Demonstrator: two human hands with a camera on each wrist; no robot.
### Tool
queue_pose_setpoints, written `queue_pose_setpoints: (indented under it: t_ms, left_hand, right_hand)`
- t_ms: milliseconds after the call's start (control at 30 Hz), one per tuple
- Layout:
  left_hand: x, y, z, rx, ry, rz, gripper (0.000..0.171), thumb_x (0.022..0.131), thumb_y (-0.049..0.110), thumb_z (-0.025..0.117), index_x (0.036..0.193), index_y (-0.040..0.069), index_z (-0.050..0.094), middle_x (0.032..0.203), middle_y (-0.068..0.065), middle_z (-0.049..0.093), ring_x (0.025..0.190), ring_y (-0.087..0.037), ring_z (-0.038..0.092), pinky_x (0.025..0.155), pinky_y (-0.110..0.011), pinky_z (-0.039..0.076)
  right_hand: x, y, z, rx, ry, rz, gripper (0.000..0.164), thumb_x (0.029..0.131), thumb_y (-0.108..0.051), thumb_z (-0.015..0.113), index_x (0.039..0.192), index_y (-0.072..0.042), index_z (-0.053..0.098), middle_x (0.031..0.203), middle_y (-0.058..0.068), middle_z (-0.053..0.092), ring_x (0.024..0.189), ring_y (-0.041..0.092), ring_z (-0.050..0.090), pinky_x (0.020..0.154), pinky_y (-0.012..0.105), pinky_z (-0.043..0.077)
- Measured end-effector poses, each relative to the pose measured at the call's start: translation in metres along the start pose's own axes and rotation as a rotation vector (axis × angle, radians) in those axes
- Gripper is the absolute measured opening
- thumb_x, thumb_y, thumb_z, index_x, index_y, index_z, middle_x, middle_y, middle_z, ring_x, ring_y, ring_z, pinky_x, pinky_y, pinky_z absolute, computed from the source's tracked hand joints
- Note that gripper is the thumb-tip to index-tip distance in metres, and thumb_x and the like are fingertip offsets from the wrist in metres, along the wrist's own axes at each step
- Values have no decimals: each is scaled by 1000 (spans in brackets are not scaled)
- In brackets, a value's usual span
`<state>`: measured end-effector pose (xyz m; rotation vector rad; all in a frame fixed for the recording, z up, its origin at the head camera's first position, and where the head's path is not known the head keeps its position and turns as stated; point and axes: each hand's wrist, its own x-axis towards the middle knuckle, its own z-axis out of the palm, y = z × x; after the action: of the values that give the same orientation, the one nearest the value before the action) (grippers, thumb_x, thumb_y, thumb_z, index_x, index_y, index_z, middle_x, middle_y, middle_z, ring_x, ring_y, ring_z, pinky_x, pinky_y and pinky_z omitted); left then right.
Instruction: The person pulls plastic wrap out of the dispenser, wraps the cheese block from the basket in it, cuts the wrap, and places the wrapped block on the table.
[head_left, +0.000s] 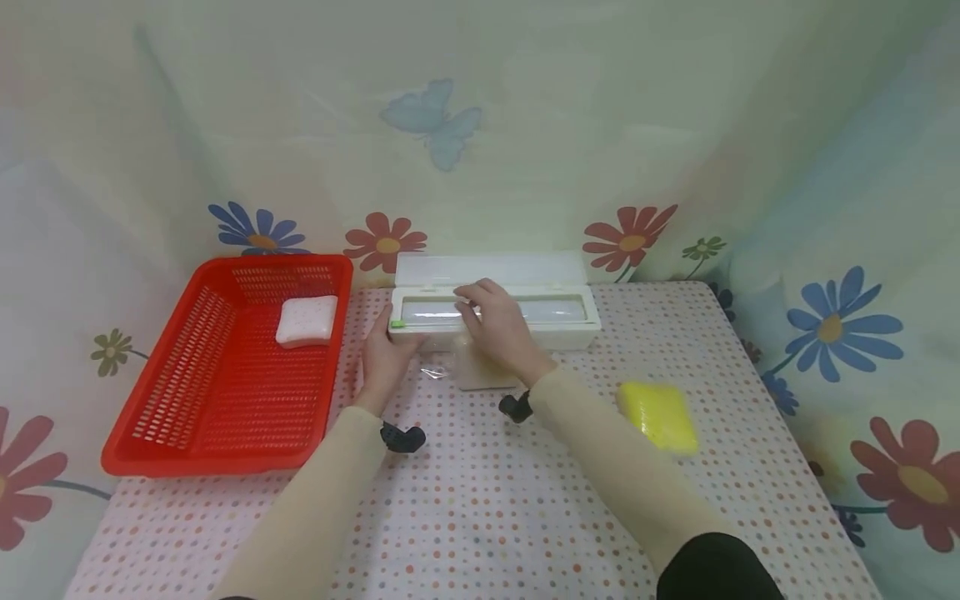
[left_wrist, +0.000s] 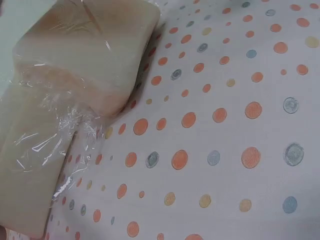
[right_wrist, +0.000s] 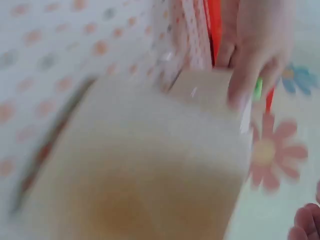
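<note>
A white cling film dispenser (head_left: pixel 555 333) stands at the back of the table, its clear lid (head_left: pixel 487 268) raised and a green slider (head_left: pixel 397 323) at its left end. My left hand (head_left: pixel 386 358) grips that left end, thumb along the front. Over the middle of the dispenser's top is my right hand (head_left: pixel 497 327), fingers loosely bent, nothing visible between them. A beige block (head_left: pixel 480 371) lies right in front of the dispenser, partly under my right hand. In the left wrist view, wrinkled clear film (left_wrist: pixel 65 115) covers the block (left_wrist: pixel 95 55) and runs to the dispenser (left_wrist: pixel 30 170).
To the left, a red plastic basket (head_left: pixel 217 417) holds a white block (head_left: pixel 307 320). A yellow block (head_left: pixel 658 418) in shiny wrap lies beside my right forearm. Flowered fabric (head_left: pixel 525 125) hangs behind and beside the dotted tablecloth (head_left: pixel 465 517).
</note>
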<state>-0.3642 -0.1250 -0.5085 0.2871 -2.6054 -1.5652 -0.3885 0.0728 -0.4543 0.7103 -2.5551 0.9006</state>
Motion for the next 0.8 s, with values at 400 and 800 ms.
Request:
queue_pose_setpoints:
  t_ms: [400,800]
  left_hand:
    - [-6,-2,10,-1,128,16,87,89,26,80,157,12,29,157,-12,41,147,-31,38,125,-54,30]
    - [-27,1,39,-50,356,34,54,86,19,80,121,2,43,121,-18,46,119,-33,46,101,-48,42]
  right_hand:
    - [-101,77,-24,33,225,516,47,103,-23,59,146,-9,47,138,21,45,127,38,49,107,54,47]
    - [-113,71,-4,103,199,564,42,106,-34,53,145,-18,44,145,13,40,132,33,52,108,52,51]
